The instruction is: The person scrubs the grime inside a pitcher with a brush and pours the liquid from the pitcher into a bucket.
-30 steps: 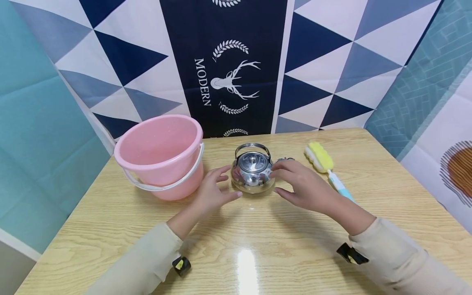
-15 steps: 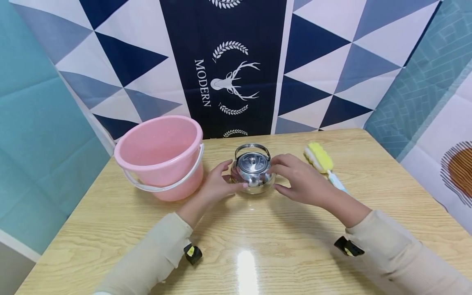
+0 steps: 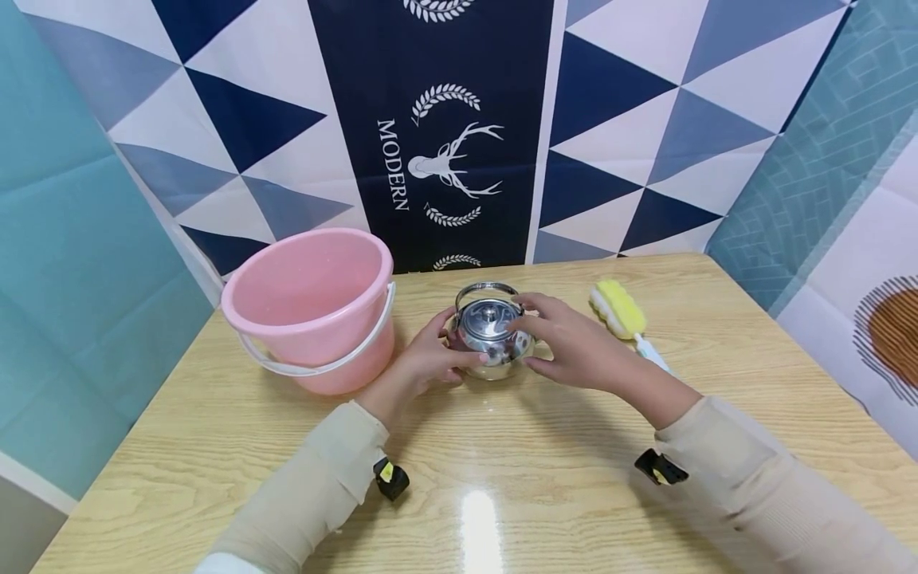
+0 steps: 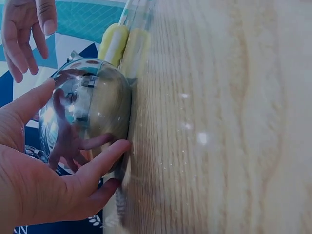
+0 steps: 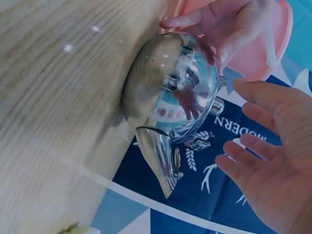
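Observation:
A shiny metal teapot (image 3: 496, 351) with a lid and an upright hoop handle stands on the table. My left hand (image 3: 429, 357) is at its left side, thumb across the front and fingers spread along the body, seemingly touching it. On the other side, my right hand (image 3: 574, 347) hovers by the lid and spout side with loosely bent fingers. The right wrist view shows a gap between that hand (image 5: 273, 141) and the teapot body (image 5: 170, 87). Its spout (image 5: 158, 156) is hidden behind the right hand in the head view.
A pink bucket (image 3: 315, 351) with a white handle stands left of the teapot. To the right lies a yellow and white sponge brush (image 3: 620, 307), its handle partly behind the right forearm. A patterned cloth (image 3: 445, 159) hangs behind the wooden table (image 3: 559, 494).
My left hand has moved right and up against the teapot's side. The right hand has shifted slightly left and up, nearer the lid. The teapot has stayed in place.

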`<state>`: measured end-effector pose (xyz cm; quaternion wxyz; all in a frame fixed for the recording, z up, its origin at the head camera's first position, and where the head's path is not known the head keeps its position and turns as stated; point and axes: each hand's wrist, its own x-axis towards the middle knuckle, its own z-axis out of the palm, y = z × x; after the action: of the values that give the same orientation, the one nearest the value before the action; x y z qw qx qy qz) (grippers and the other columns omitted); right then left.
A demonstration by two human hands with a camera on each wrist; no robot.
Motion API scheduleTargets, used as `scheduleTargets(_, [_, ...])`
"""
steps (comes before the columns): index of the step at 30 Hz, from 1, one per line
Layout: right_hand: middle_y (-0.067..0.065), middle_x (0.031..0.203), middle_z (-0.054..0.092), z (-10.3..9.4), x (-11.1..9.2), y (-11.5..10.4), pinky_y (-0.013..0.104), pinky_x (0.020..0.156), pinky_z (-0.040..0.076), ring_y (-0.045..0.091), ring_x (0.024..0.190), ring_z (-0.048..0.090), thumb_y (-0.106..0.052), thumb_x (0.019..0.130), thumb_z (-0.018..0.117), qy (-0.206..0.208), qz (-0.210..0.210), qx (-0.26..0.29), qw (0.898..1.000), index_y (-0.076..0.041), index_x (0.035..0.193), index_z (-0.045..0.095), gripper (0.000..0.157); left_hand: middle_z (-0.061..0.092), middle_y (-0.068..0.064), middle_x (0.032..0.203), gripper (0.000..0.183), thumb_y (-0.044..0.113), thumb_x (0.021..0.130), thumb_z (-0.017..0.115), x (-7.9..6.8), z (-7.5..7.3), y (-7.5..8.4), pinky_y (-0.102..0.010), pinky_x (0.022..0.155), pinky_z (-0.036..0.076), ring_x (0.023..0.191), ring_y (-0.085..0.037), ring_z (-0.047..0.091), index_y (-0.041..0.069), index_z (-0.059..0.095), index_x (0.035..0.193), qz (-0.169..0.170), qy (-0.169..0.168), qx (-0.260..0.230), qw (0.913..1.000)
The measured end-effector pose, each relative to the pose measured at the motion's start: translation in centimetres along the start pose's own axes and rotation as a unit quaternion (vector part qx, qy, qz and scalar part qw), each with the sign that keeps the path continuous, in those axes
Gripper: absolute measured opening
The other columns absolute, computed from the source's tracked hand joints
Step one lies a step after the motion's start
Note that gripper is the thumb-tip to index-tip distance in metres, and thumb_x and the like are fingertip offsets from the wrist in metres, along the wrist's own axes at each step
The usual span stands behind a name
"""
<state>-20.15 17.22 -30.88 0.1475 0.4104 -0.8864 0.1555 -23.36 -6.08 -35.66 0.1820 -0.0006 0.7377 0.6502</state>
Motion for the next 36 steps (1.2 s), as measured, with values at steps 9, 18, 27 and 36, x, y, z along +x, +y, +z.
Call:
scheduleTargets(9, [0.024,0.127,0.055,0.0,1.5,0.2,0.048,0.097,0.049,0.037,0.116,0.054,-0.009,0.079,0.081,-0.029,0.001,0.001,1.0,0.001,0.115,0.066,0.04,0.037,-0.019,0.14,0.095,-0.003,0.077,0.08,0.5,-0.1,0.2,-0.043,0.072,0.06,0.083,-0.027,0.063,0.027,0.033,0.153,-0.006,-0.012,-0.04,0.9991])
scheduleTargets(18, [0.023,0.123,0.058,0.2,2.9,0.5,0.046,0.094,0.051,0.035,0.112,0.057,-0.007,0.08,0.079,-0.034,-0.01,0.007,0.999,0.002,0.114,0.067,0.037,0.037,-0.019,0.143,0.094,-0.004,0.075,0.082,0.8,0.0,0.4,-0.044,0.074,0.06,0.087,-0.027,0.064,0.027,0.036,0.151,-0.016,-0.007,-0.043,0.9989])
scheduleTargets(27, [0.02,0.119,0.061,0.7,3.9,0.9,0.046,0.094,0.051,0.034,0.111,0.058,-0.005,0.081,0.078,-0.026,-0.035,0.014,0.999,0.003,0.109,0.068,0.03,0.04,-0.018,0.137,0.094,-0.003,0.074,0.082,0.6,-0.1,0.5,-0.041,0.07,0.06,0.079,-0.024,0.063,0.028,0.037,0.15,-0.021,-0.003,-0.041,0.9989])
scheduleTargets(36, [0.017,0.113,0.063,1.4,4.8,1.3,0.043,0.09,0.053,0.031,0.105,0.061,0.001,0.082,0.075,-0.027,-0.083,0.016,0.996,0.002,0.103,0.069,0.022,0.04,-0.016,0.137,0.092,-0.005,0.075,0.081,0.4,0.0,0.4,-0.037,0.065,0.06,0.08,-0.023,0.062,0.029,0.038,0.149,-0.022,0.002,-0.046,0.9987])
